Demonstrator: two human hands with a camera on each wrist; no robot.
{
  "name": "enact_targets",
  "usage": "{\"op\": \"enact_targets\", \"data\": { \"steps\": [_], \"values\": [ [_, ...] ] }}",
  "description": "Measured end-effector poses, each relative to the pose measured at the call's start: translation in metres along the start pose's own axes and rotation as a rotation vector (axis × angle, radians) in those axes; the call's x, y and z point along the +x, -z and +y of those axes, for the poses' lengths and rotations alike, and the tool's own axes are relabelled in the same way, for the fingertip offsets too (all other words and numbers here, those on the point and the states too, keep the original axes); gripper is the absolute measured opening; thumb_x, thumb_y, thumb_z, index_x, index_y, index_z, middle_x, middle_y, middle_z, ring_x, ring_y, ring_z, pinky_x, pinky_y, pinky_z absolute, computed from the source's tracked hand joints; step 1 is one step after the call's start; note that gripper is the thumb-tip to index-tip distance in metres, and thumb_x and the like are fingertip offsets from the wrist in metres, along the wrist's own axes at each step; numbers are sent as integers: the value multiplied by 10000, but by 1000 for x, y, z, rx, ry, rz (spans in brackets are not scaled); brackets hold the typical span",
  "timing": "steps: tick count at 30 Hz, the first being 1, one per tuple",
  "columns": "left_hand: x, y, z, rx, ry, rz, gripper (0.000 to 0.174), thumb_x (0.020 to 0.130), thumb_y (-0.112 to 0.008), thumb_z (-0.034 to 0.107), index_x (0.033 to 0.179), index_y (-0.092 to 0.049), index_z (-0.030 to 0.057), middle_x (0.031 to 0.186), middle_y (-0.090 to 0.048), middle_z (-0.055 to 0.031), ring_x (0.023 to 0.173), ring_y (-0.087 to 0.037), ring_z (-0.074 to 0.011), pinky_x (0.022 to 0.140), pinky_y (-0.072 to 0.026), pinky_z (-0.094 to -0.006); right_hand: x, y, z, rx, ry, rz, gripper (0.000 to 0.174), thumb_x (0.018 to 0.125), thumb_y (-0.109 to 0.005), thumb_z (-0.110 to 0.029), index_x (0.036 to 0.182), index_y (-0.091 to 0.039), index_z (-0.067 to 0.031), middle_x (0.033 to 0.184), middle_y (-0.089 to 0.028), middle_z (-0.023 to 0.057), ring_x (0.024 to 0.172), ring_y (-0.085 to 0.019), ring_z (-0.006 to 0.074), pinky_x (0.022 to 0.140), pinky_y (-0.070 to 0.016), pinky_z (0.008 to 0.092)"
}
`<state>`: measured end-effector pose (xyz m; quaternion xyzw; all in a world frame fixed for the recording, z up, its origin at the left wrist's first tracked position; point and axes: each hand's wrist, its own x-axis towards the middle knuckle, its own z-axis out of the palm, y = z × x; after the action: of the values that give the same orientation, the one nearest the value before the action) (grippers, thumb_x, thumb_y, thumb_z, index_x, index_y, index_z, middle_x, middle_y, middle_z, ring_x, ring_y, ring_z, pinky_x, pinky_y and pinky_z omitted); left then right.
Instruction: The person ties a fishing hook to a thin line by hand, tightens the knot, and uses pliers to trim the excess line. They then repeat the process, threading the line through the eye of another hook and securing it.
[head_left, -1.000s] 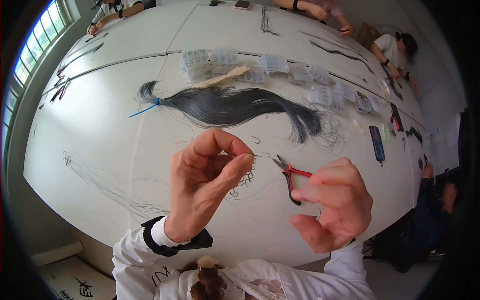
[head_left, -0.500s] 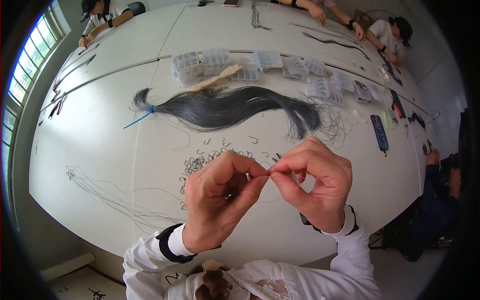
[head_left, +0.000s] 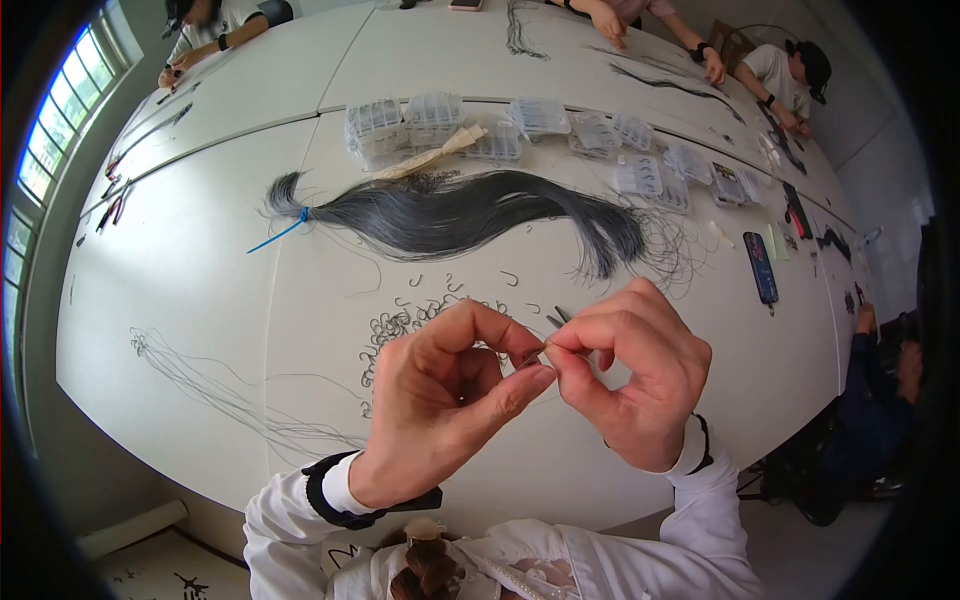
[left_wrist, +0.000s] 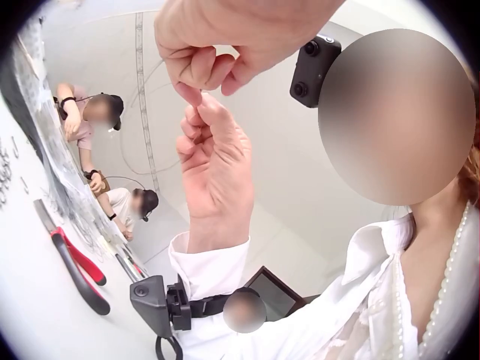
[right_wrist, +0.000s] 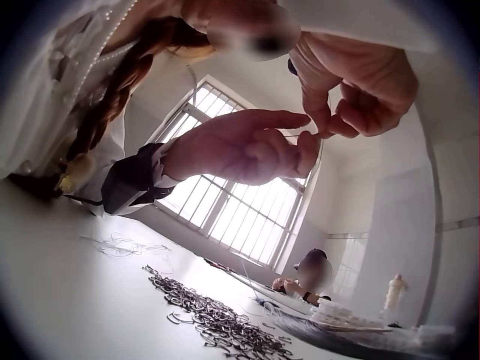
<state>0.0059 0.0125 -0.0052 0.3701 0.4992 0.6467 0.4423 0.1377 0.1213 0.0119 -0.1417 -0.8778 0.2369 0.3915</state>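
My left hand point(head_left: 425, 415) pinches a small dark piece point(head_left: 531, 357), seemingly a fish hook, between thumb and forefinger. Thumb and forefinger of my right hand point(head_left: 645, 370) meet it from the other side and pinch a thin line, mostly hidden by the fingers. In the left wrist view both sets of fingertips come together above the table. Behind the left hand lies a pile of loose fish hooks point(head_left: 388, 328). Pliers with red and black handles point(left_wrist: 81, 281) lie by the right hand, only their tips showing in the head view.
Farther back lies a long bundle of dark grey strands point(head_left: 450, 215) with a blue tie point(head_left: 303, 215). Clear plastic boxes point(head_left: 435, 112) stand behind it. Hooks on thin lines point(head_left: 200, 385) stretch across the left side. A phone point(head_left: 761, 268) lies at right; other people sit around the table.
My right hand has come in from the right to meet the left fingertips. Since half a second ago, the fingers have shifted slightly, and the left thumb and forefinger show a small dark piece between them.
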Motion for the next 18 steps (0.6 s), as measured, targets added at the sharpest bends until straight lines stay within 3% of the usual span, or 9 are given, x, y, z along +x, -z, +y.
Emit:
{"op": "enact_targets", "data": {
  "steps": [2, 4, 8, 10, 15, 18],
  "values": [
    [0, 0, 0, 9, -7, 10, 100, 875, -630, 45, 882, -558, -24, 677, -553, 35, 548, -393, 26, 484, -288, -154, -1, -2, 1, 8, 15, 16, 204, 599, -712, 46, 750, -624, -60, 691, -597, 26, 616, -528, 173, 515, -430, 265],
    [1, 2, 1, 27, 26, 36, 127, 818, -672, -20, 878, -561, -22, 813, -616, -44, 721, -567, -50, 607, -452, -185, -1, -1, 0, 16, 11, 6, 198, 605, -712, 49, 751, -630, -56, 691, -599, 32, 618, -530, 175, 516, -433, 268],
    [1, 3, 2, 79, 28, 31, 110, 830, -656, -26, 876, -556, -22, 819, -611, -39, 727, -560, -51, 628, -453, -185, -1, 0, 0, 87, -43, -17, 137, 664, -709, 38, 764, -658, -41, 701, -616, 44, 610, -533, 155, 504, -426, 253],
    [2, 0, 0, 151, -77, 77, 72, 843, -641, -12, 837, -570, -2, 607, -516, 45, 515, -377, 8, 467, -287, -171, 2, 6, -1, 174, -112, -62, 107, 696, -706, 24, 776, -668, -36, 710, -626, 43, 609, -533, 131, 500, -416, 236],
    [3, 5, -4, 299, -287, 128, 108, 801, -657, -51, 822, -569, 9, 664, -558, -1, 528, -419, -31, 487, -338, -186, 5, 21, 7, 512, -322, -42, 47, 766, -684, -2, 804, -692, -28, 736, -654, 42, 594, -514, 57, 489, -375, 190],
    [0, 7, 1, 296, -351, 145, 133, 779, -663, -73, 812, -567, 13, 723, -585, -28, 556, -463, -56, 503, -371, -197, 7, 39, 4, 498, -350, -28, 33, 754, -687, 0, 771, -692, -28, 733, -657, 40, 581, -514, 55, 492, -382, 195]
  ]
}}
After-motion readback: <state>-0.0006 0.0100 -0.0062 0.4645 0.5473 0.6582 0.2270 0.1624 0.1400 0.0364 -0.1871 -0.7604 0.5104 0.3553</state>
